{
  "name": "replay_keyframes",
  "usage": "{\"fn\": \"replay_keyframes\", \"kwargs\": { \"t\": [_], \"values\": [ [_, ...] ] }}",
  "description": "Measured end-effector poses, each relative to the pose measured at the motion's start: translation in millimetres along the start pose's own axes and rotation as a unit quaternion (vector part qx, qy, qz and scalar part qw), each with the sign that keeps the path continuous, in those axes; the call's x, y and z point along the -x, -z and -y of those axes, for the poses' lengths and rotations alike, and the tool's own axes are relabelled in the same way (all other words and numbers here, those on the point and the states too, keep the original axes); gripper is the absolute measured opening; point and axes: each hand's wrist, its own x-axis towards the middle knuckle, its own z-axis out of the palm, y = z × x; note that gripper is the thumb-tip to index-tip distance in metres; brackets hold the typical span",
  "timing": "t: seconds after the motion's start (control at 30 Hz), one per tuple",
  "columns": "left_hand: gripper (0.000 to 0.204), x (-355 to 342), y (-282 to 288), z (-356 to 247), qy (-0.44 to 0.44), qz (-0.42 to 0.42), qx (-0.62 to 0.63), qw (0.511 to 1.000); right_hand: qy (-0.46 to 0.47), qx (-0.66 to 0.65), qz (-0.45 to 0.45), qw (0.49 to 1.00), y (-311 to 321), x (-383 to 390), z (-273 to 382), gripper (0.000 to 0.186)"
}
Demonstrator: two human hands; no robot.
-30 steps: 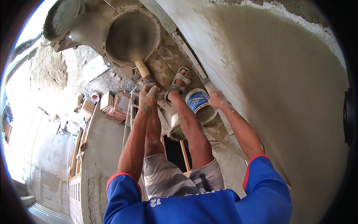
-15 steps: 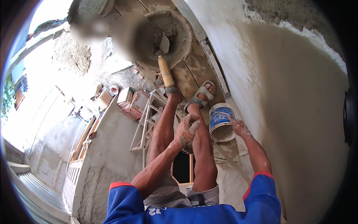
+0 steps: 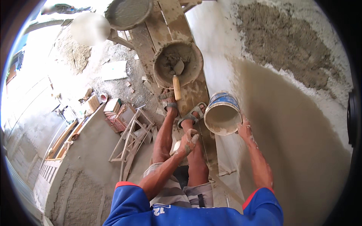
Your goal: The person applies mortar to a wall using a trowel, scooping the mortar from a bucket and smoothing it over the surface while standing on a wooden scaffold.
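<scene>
- Right hand [image 3: 245,130]: fingers bent over the near-right rim of the bucket [image 3: 223,99], thumb mostly hidden; we read this as a closed grip. A rim hold probably lets one hand govern the tilt.
- Left hand [image 3: 189,140]: fingers curled in, in front of the shin. We cannot tell whether it has hold of anything.
- Bucket: just right of the right sandal [image 3: 192,116], beside the plaster wall [image 3: 279,128]. It is tipped, mouth toward us. We cannot tell whether its base touches the planks [image 3: 175,19].
- Bucket's look: white with a blue band, splashed outside; inside pale grey and coated. Any liquid at the bottom is not discernible.
- Trowel [image 3: 177,89]: blade in the grey mix, wooden handle across the near rim of the tub [image 3: 156,67]. We judge it is set so to leave the handle clean and within reach.
- Second tub [image 3: 126,28]: farther along the planks, also holding grey mix, presumably as a reserve.
- Wall: smooth and damp-looking nearby, with a rough darker patch [image 3: 279,41] beyond.
</scene>
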Motion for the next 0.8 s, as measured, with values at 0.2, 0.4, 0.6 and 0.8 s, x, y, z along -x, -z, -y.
{"fn": "replay_keyframes", "kwargs": {
  "t": [0.2,0.4,0.6,0.8],
  "values": [
    [0.026,36.7,-3.7,-1.5,-0.014,-0.024,0.033,0.999,0.067,0.066,-0.110,0.989,26.9,-63.9,90.4,0.067],
    [0.025,59.8,-8.0,13.5,0.044,-0.069,0.041,0.996,-0.002,0.054,-0.078,0.995,33.8,-98.6,215.0,0.066],
    [0.026,64.3,-12.1,26.0,0.078,-0.074,0.035,0.994,0.002,0.190,-0.078,0.979,27.4,-135.6,248.4,0.066],
    [0.026,57.1,-12.4,20.8,0.039,-0.104,0.073,0.991,0.049,0.298,-0.086,0.949,19.4,-152.4,245.7,0.066]
  ]
}}
